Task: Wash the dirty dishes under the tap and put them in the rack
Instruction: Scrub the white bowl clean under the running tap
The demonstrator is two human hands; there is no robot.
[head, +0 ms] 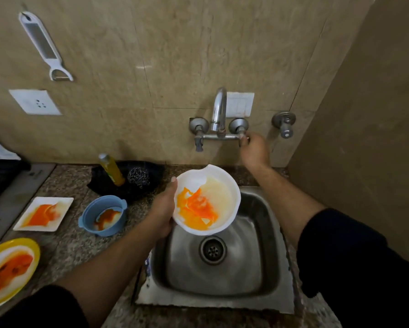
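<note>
A white bowl [222, 192] smeared with orange sauce hangs tilted over the back left of the steel sink [277, 268]. My left hand [164, 211] grips its left rim, thumb on the edge. Water is pooling pale in the bowl's upper half, below the tap spout [219, 107]. My right hand [254, 150] is closed around the tap's right handle [240, 130] on the wall. Left of the sink wait a blue bowl [92, 211], a white square plate [63, 202] and a yellow-rimmed plate [33, 247], all stained orange.
A yellow soap bottle [111, 170] and a steel scrubber [139, 177] rest on a dark cloth [156, 171] behind the blue bowl. A stove edge [7, 190] lies far left. A second valve [284, 123] sticks out of the wall right of the tap. A wall closes the right side.
</note>
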